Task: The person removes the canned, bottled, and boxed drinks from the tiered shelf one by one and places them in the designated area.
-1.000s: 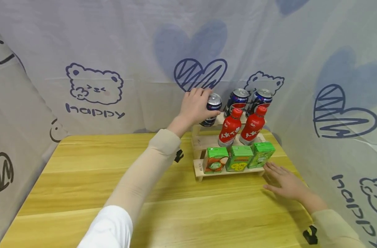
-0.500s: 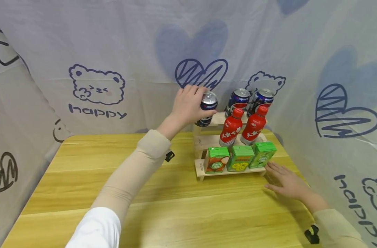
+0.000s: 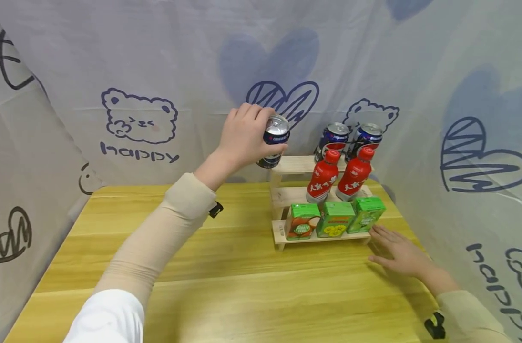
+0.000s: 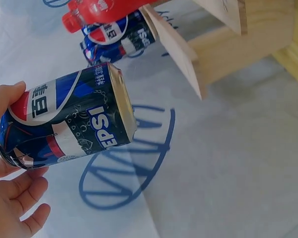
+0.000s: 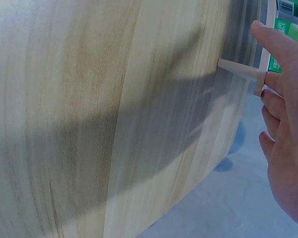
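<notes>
My left hand grips a blue Pepsi can between thumb and fingers. In the head view the can is held up, just left of the top shelf of a small three-step wooden rack. Two more Pepsi cans stand on that top shelf, one of them the nearer can. My right hand is at the rack's lower right corner, its fingers extended; in the right wrist view the fingertips meet the end of the bottom shelf.
Two red bottles, one the left bottle, stand on the middle step. Three green drink cartons, among them the middle carton, line the bottom step. The wooden table ends against a printed cloth behind and at the sides.
My left hand has lifted the Pepsi can off the left end of the top shelf and carried it left and up. The right hand has stayed at the rack's corner.
</notes>
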`<action>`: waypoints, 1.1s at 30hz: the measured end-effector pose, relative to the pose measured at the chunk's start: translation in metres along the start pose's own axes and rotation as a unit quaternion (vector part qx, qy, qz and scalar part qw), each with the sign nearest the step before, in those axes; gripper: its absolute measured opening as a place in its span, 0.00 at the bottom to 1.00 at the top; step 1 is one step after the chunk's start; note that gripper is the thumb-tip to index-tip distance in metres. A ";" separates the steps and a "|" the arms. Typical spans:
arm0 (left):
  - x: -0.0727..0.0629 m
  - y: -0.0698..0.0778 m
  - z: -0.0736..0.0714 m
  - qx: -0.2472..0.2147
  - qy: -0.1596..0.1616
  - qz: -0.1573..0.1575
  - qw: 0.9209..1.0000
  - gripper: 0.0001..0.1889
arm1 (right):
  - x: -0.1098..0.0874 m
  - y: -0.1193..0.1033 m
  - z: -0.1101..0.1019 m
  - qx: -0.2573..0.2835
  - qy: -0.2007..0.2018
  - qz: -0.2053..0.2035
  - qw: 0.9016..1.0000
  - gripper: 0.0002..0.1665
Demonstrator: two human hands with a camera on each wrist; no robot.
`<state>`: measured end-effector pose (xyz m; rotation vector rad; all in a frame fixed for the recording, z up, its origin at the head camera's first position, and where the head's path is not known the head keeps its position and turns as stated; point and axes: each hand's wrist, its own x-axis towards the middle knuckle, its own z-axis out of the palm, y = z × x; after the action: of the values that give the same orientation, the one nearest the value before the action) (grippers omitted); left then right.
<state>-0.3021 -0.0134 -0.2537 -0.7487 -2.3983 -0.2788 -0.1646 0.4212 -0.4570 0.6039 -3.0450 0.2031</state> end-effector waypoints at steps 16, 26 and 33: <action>-0.016 -0.039 -0.046 0.024 -0.008 -0.022 0.999 0.40 | -0.001 0.003 -0.001 0.001 -0.003 0.008 1.000 0.45; -0.044 -0.074 -0.055 0.027 -0.001 -0.050 0.998 0.40 | -0.001 0.001 -0.001 0.000 -0.008 0.008 1.000 0.46; -0.069 -0.097 -0.052 0.034 -0.011 -0.066 0.997 0.39 | -0.001 0.001 0.001 -0.003 -0.002 0.002 1.000 0.45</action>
<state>-0.2872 -0.1426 -0.2564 -0.5675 -2.4696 -0.2411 -0.1647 0.4227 -0.4581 0.5994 -3.0498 0.1928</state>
